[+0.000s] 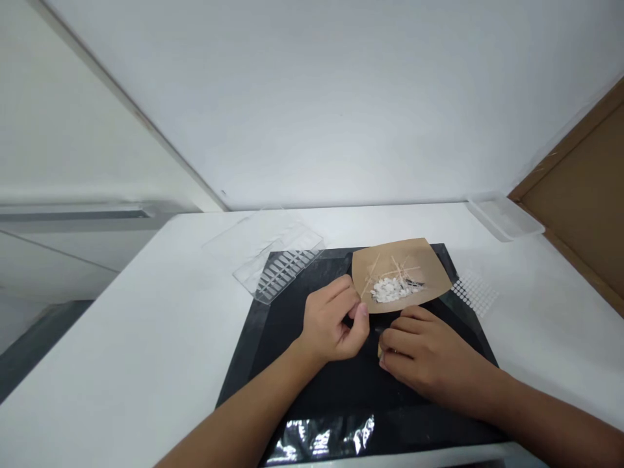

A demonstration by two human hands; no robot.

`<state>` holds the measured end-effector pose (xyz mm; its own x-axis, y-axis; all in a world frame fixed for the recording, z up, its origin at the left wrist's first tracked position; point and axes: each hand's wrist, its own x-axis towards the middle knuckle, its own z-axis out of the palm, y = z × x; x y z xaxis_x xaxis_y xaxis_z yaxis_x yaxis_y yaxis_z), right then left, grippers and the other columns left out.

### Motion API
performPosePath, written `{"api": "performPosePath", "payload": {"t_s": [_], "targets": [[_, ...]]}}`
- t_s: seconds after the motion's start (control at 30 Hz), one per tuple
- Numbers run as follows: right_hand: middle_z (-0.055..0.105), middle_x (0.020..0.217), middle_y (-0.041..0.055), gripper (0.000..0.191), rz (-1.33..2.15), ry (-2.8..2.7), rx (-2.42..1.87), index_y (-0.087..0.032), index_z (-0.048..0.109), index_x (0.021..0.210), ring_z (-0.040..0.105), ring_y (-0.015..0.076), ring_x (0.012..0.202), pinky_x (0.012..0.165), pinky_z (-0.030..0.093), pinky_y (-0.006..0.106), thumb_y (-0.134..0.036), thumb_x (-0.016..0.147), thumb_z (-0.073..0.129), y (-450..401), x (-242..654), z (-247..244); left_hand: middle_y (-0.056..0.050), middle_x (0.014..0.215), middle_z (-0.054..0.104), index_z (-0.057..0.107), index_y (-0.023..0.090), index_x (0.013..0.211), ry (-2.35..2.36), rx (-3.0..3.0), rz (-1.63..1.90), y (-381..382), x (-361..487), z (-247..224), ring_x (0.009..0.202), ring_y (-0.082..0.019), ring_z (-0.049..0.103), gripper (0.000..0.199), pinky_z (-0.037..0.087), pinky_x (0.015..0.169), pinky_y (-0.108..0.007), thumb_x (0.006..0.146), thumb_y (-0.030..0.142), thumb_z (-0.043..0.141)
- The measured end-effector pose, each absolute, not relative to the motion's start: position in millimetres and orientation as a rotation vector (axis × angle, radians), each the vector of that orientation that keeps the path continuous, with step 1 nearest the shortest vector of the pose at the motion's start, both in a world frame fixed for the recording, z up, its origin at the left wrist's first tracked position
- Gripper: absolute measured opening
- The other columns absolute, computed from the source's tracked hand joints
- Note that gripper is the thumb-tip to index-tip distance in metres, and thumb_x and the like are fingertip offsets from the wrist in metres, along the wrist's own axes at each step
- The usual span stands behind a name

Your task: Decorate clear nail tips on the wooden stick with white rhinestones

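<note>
My left hand (pixel 337 322) is closed, thumb and forefinger pinched at the left edge of a brown paper sheet (pixel 361 270). One thin wooden stick (pixel 370 274) runs down to those fingertips; whether they grip it is hard to tell. On the paper lie a heap of small white pieces (pixel 390 289), more thin sticks (pixel 400 268) and some dark bits (pixel 414 283). Just below the sheet, my right hand (pixel 422 354) is curled shut around a small tan piece (pixel 379 351), mostly hidden by the fingers.
A black mat (pixel 283 354) covers the middle of the white table (pixel 127 338). Clear plastic trays (pixel 273 266) overlap its upper left corner. Right of the paper is a sheet of round white dots (pixel 475 292). A translucent box (pixel 507 218) stands at the back right, near a brown panel (pixel 585 188).
</note>
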<state>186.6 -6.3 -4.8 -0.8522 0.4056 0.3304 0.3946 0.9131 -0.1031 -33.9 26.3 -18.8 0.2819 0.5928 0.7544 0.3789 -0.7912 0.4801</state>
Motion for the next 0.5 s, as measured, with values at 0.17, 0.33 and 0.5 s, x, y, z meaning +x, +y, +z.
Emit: {"api": "performPosePath", "payload": {"t_s": [0.17,0.33,0.5], "targets": [[0.067,0.087,-0.0005,0.018,0.008,-2.734,-0.542,-0.020,0.063,0.085,0.053,0.0154,0.077,0.079,0.036,0.035,-0.013,0.102,0.062,-1.2,188.5,-6.2,0.003,0.067,0.034,0.039,0.021,0.071,0.932,2.376,1.526,28.6,-34.7,-16.4,0.062,-0.013,0.035,0.030,0.024,0.057,-0.031,0.089,0.004,0.056],[0.069,0.097,-0.0007,0.017,0.251,-2.687,-0.493,-0.023,0.066,0.093,0.058,0.0145,0.079,0.078,0.037,0.033,-0.036,0.103,0.067,10.0,199.0,5.2,0.004,0.067,0.033,0.035,0.022,0.071,0.966,2.385,1.538,30.9,-36.6,-16.8,0.062,-0.013,0.034,0.033,0.024,0.057,-0.031,0.090,0.004,0.055],[0.069,0.089,0.0001,0.015,0.342,-2.645,-0.743,-0.022,0.069,0.098,0.060,0.0159,0.077,0.072,0.036,0.032,-0.031,0.106,0.060,23.4,210.4,10.8,0.003,0.068,0.035,0.037,0.022,0.071,0.963,2.400,1.535,31.3,-37.1,-18.6,0.062,-0.014,0.035,0.031,0.025,0.057,-0.032,0.091,0.005,0.055]]}}
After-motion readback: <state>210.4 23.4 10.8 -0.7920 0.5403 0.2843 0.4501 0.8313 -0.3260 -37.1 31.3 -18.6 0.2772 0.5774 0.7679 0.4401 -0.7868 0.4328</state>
